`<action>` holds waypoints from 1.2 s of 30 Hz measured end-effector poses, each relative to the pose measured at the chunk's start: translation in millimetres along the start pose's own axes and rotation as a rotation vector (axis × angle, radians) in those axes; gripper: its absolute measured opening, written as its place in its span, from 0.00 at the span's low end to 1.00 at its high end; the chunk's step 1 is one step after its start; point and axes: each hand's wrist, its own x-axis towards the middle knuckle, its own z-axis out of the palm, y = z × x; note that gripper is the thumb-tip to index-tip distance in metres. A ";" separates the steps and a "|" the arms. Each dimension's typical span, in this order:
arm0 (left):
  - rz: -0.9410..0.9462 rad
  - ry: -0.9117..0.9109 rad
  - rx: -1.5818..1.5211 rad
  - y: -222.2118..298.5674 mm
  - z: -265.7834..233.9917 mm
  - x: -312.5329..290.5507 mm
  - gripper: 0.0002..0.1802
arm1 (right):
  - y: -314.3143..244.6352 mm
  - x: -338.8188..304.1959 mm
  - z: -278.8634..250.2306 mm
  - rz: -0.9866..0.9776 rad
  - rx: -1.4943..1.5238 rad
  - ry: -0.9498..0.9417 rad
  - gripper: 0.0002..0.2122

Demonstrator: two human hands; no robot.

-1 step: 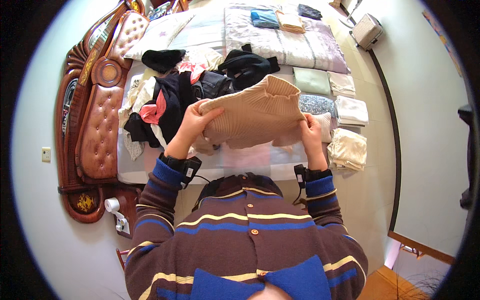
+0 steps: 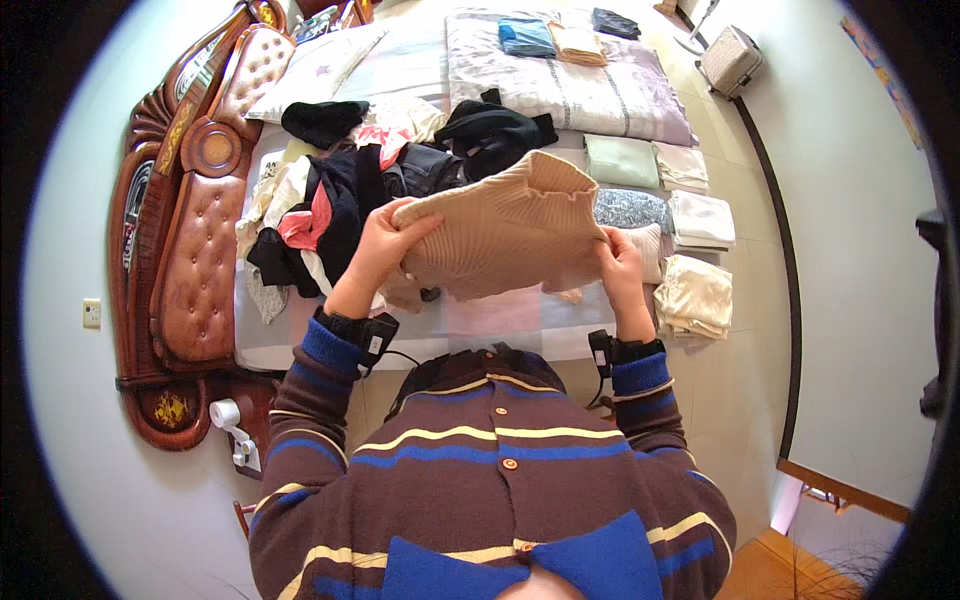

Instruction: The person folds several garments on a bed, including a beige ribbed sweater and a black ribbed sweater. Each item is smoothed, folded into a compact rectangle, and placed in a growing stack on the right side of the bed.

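Observation:
A beige ribbed knit sweater [image 2: 490, 235] is stretched between my two hands above the near side of the bed. Its ribbed collar points away from me, toward the far right. My left hand [image 2: 390, 240] pinches the sweater's left edge, thumb on top. At the opposite edge, my right hand [image 2: 619, 262] grips the fabric with closed fingers. The lower part of the sweater hangs over the light bed sheet [image 2: 490, 325]. Beyond the left hand lies a loose heap of black, cream and coral clothes [image 2: 345, 195].
Along the bed's right side sit a folded pale green cloth [image 2: 622, 161], a patterned grey bundle [image 2: 630, 208], white folded clothes [image 2: 702, 218] and a cream stack [image 2: 694, 297]. A carved headboard [image 2: 195, 260] bounds the left. A suitcase [image 2: 731, 61] stands by the right wall.
The sweater and my left hand have shifted very slightly to the left. Both hands keep their hold.

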 end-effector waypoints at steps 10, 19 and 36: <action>0.135 -0.113 0.600 -9.1 -39.5 17.5 0.17 | -58.9 2.7 76.9 -0.059 -0.133 -0.067 0.08; 0.072 -0.260 0.017 14.7 23.7 12.4 0.14 | -106.0 -8.7 157.7 -0.129 -0.086 -0.106 0.08; 0.190 -0.373 0.439 2.1 14.7 10.8 0.16 | -80.7 -30.0 127.0 -0.048 -0.056 -0.296 0.18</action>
